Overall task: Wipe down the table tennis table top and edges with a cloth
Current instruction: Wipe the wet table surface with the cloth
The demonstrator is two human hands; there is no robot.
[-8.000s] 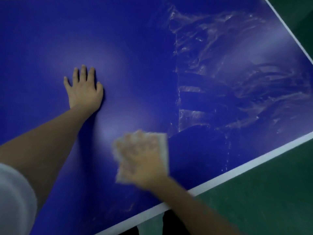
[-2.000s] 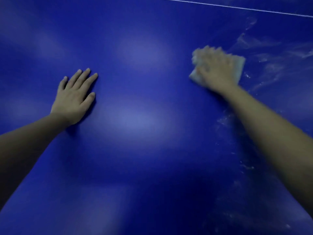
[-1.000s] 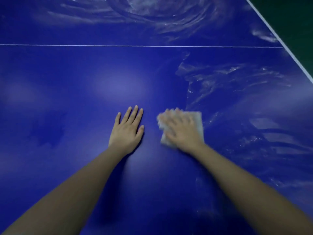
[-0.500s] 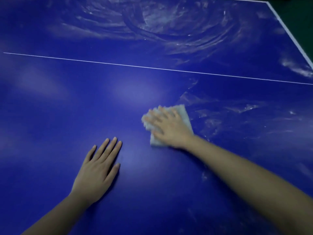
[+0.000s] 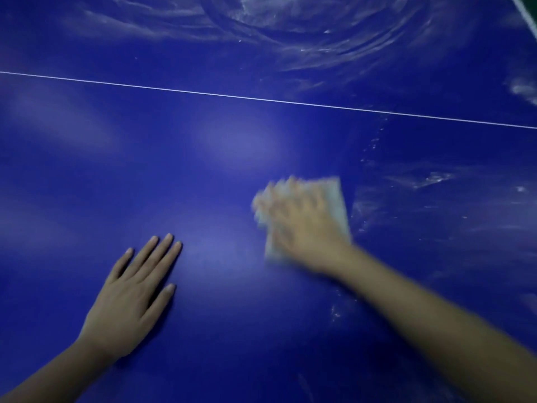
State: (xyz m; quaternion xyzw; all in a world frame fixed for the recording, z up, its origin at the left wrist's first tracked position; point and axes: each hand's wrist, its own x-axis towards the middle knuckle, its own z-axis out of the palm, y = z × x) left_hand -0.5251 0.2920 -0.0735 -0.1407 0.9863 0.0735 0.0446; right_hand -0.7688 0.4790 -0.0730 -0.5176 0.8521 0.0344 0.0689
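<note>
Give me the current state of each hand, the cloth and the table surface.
Left hand: empty, flat on the table, fingers spread.
Right hand: palm pressed on the cloth, motion-blurred.
Cloth: folded, flat under the right hand.
Table top: clean-looking at left, smeared with streaks at right and beyond the white line.

A table tennis room or sports hall: a blue table [image 5: 232, 175] fills the view under both hands, a thin white line [image 5: 261, 99] crosses it beyond the fingers, and a white edge stripe [image 5: 523, 13] with dark green floor shows far up-right of the right hand [image 5: 305, 228]
</note>
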